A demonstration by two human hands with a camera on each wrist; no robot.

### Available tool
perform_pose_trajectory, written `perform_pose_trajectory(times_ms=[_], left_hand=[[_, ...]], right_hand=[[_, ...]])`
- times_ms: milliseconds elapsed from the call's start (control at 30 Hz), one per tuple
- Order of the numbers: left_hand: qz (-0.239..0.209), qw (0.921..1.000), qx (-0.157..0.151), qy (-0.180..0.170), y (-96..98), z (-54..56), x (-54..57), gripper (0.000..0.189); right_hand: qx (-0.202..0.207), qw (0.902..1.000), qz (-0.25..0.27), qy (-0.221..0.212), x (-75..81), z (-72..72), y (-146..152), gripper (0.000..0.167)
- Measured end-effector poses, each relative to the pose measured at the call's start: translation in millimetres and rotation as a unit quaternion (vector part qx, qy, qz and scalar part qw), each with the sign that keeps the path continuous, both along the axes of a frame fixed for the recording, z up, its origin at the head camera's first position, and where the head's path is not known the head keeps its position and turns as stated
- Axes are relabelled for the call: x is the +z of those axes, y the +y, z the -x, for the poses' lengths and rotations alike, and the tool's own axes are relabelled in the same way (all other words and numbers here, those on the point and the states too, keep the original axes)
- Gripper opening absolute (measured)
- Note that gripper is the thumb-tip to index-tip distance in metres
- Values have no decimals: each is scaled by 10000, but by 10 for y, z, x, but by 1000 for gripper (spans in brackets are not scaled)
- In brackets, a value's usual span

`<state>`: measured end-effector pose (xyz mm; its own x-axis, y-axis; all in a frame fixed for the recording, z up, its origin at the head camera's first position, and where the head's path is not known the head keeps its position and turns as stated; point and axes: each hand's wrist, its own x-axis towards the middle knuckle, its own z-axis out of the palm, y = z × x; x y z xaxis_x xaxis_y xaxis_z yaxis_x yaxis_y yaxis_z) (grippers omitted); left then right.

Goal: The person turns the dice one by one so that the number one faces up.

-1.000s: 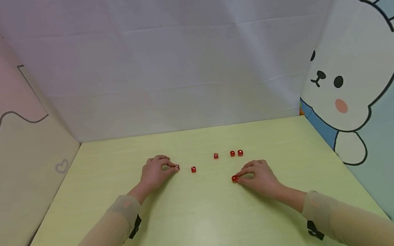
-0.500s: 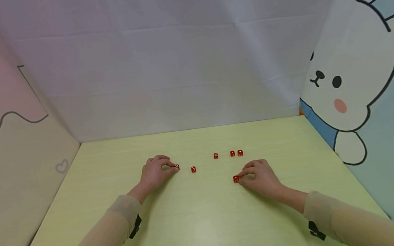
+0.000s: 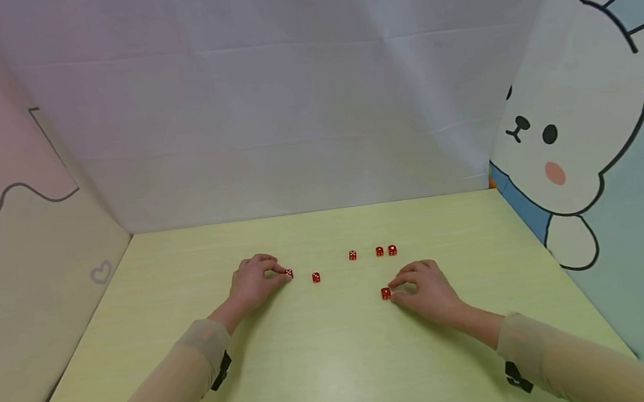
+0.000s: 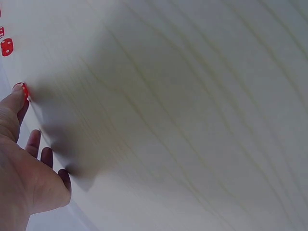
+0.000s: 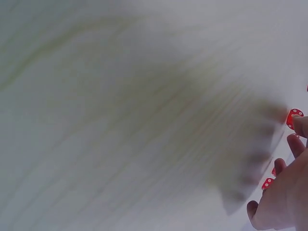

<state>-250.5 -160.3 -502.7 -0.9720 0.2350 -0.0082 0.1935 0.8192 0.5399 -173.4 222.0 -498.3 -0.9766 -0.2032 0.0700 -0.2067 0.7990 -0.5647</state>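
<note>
My left hand (image 3: 256, 280) pinches a small red die (image 3: 289, 273) with white dots between thumb and index finger, low over the table at left centre. In the left wrist view, the thumb covers part of that die (image 4: 24, 91). My right hand (image 3: 425, 289) has its thumb and index fingertips at the right edge of another red die (image 3: 386, 293); most of its near face shows. The right wrist view has the thumb overlapping this die (image 5: 294, 119). Between the hands lies a loose red die (image 3: 316, 278), nearest to the left fingertips.
Farther back on the pale yellow table (image 3: 326, 369) sit a single red die (image 3: 353, 255) and, to its right, a close pair, a left die (image 3: 380, 251) and a right die (image 3: 393, 250). A white cloth wall (image 3: 292, 132) stands behind, with printed panels at both sides.
The right hand's die has shifted slightly right and turned, so a dotted face now shows more squarely. The right thumb and index finger have spread slightly. The left hand stays still.
</note>
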Motion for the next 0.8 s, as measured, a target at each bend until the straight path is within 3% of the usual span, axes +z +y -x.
perform_pose_trajectory(times_ms=[333,800], left_hand=[[-26,10000,24,25,-5,6,-57,21],[-84,9999,-5,55,-12,8,-139,21]], right_hand=[[118,9992,-224,309,16,-4,-50,15],[41,9992,-311,261,-6,-5,-77,11]])
